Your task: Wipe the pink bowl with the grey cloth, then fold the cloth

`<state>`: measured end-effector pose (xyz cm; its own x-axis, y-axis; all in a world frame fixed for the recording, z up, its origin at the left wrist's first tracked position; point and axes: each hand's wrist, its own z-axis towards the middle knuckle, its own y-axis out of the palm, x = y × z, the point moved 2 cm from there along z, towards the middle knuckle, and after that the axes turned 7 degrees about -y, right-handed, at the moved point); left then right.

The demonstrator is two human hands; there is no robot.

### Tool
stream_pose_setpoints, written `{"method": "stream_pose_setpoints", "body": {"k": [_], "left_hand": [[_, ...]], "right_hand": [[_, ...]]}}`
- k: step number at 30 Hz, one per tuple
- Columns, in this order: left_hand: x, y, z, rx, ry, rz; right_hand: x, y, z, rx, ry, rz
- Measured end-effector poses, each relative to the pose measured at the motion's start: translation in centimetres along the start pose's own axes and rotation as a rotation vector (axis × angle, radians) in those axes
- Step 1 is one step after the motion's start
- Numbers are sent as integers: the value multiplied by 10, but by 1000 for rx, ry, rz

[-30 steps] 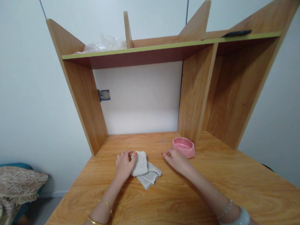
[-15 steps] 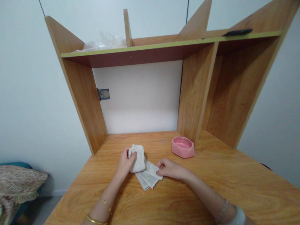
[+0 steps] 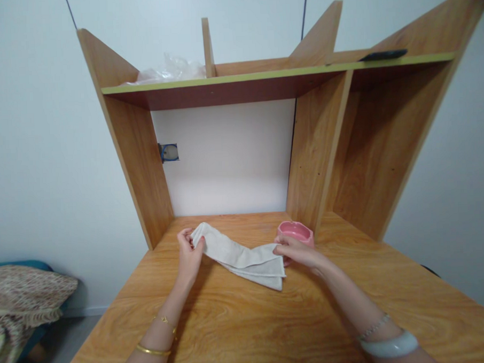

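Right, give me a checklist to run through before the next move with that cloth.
1. Left hand grips one end of the white cloth: ok.
2. Right hand grips the other end: ok.
3. Cloth fully unfolded: not ok, layers show at its right end.
4. Cloth lifted off the desk: cannot tell, its lower edge may rest on it.
5. Pink dish apart from the right hand: not ok, the hand overlaps it.
6. Desk in front of the cloth free: ok.
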<state>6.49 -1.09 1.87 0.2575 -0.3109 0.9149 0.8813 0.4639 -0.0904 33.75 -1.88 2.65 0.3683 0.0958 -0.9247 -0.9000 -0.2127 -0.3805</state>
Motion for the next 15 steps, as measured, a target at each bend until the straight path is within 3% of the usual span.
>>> {"method": "stream_pose_setpoints", "body": {"k": [5,12,15], "left_hand": [[1,-1,-1,-49,2,440],[3,-8,-5,-84,-119,992],[0,-8,-7,-102,-70,1127]], "right_hand": [[-1,-3,5,77,-9,-329],[7,-2,8,147,-52,-530],[7,-1,8,144,-90,-593]]}}
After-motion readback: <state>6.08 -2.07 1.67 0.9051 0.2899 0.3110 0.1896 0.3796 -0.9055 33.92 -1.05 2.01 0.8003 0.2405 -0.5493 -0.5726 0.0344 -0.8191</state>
